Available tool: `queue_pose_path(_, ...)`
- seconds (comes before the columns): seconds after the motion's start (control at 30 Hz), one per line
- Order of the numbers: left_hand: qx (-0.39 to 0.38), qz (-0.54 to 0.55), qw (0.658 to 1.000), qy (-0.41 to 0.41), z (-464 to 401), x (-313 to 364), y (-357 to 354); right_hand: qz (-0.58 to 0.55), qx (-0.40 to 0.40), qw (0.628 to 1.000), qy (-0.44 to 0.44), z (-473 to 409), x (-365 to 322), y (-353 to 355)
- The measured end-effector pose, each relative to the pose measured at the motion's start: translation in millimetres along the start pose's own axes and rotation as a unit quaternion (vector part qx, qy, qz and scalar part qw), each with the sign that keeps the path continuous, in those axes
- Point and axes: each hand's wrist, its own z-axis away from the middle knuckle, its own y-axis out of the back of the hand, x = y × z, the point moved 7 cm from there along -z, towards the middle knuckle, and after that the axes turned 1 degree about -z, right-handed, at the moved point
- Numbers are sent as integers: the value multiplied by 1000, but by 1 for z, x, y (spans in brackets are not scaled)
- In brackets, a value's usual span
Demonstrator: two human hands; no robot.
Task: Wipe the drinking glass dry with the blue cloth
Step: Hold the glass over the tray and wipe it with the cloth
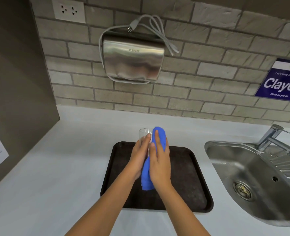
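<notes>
— Both forearms reach over the tray's near edge. How far along is it?
— Mid-wipe, I'd judge. Left hand [140, 151] is wrapped round the drinking glass [145, 133], held above the tray [188, 176]; right hand [159, 160] presses the blue cloth [159, 135] against its side.
— Dry yet?
— Can't tell.

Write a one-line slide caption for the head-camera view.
Left hand holds a drinking glass while right hand presses the blue cloth against it.
</notes>
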Motion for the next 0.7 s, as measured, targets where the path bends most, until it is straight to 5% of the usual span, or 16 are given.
queue_pose_path(0.17, -17, 57, 997, 55, 3, -3, -5, -158, -6, 970, -183, -33, 21, 16)
queue_pose_path(0.33, -48, 119, 990, 64, -3, 1, -10, -24, -11, 1000, -6, -6, -7, 7)
queue_pose_path(0.4, -54, 126, 989, 62, -6, 2, -9, -56, -21, 998, -5, -7, -7, 6)
queue_pose_path(0.57, -15, 103, 992, 74, -12, 7, -7, -246, -28, 934, -258, -18, 25, 14)
queue_pose_path(0.7, 4, 147, 984, 97, -14, 12, -7, -320, -59, 896, -302, -13, 30, 11)
